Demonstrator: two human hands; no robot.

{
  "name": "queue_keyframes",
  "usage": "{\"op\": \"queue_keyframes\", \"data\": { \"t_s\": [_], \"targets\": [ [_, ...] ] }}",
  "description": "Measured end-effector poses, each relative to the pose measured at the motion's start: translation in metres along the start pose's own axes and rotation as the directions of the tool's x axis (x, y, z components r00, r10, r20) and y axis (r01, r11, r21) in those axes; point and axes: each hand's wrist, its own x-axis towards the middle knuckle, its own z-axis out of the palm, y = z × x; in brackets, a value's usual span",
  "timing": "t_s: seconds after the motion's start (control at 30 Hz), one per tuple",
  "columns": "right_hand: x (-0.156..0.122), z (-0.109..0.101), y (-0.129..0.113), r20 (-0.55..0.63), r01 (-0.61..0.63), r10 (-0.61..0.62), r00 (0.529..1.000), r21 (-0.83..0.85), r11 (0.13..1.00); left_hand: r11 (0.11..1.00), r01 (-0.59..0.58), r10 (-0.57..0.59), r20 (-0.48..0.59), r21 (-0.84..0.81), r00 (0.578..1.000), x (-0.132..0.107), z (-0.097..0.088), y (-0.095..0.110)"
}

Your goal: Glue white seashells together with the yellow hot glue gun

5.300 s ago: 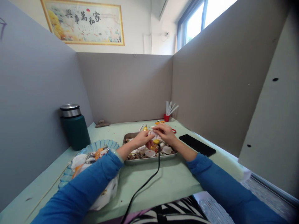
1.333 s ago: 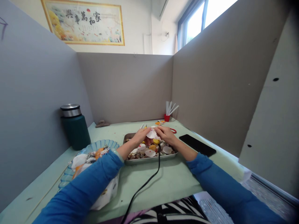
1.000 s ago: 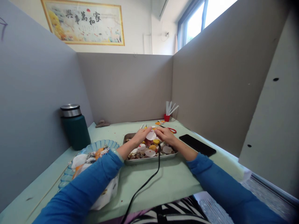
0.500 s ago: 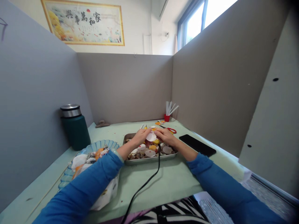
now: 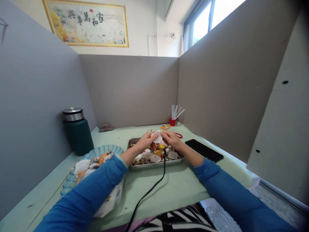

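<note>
Between my fingers, over the back of a metal tray [image 5: 154, 166], is a white seashell piece [image 5: 157, 138]. My left hand [image 5: 146, 141] grips it from the left side, fingers closed. From the right, my right hand [image 5: 172, 140] pinches its other edge. Underneath lies a yellow glue gun [image 5: 160, 146], its black cord [image 5: 154, 185] running over the tray's front edge toward me. White and orange shells [image 5: 155, 158] and small brown bits fill the tray. Whether the held piece is one shell or several joined is too small to tell.
Left of the tray, a blue scalloped dish [image 5: 69, 185] holds more shells. Behind it stands a green thermos [image 5: 78, 135]. A black phone [image 5: 204, 150] lies at right, near red-handled scissors [image 5: 179, 135] and a red cup [image 5: 172, 122] of white sticks. Grey partitions [image 5: 130, 90] enclose the desk.
The shell piece has been turned in my fingers, so a different, rougher-looking face shows. Both hands stay in nearly the same place above the tray.
</note>
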Motion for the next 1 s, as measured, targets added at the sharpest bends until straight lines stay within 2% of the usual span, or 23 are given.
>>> {"op": "queue_keyframes", "data": {
  "t_s": [0.27, 0.47, 0.7, 1.0],
  "targets": [
    [0.0, 0.0, -0.003, 0.024, 0.015, -0.014, 1.0, -0.057, 0.998, 0.999, 0.034, -0.035, -0.024, -0.015, 0.999, 0.002, -0.001, -0.002],
    [-0.001, 0.001, -0.003, 0.045, 0.025, -0.02, 0.999, -0.106, 0.994, 0.998, 0.066, -0.066, 0.006, -0.018, 0.998, 0.002, -0.001, -0.002],
    [0.001, 0.003, 0.006, -0.073, 0.045, -0.048, 0.996, -0.045, 0.998, 0.995, 0.097, -0.096, -0.029, 0.005, 0.995, 0.003, 0.0, -0.003],
    [0.0, 0.004, 0.005, -0.069, 0.121, -0.123, 0.99, -0.023, 0.992, 0.993, 0.089, -0.088, -0.019, 0.071, 0.996, 0.003, -0.002, -0.006]
  ]
}}
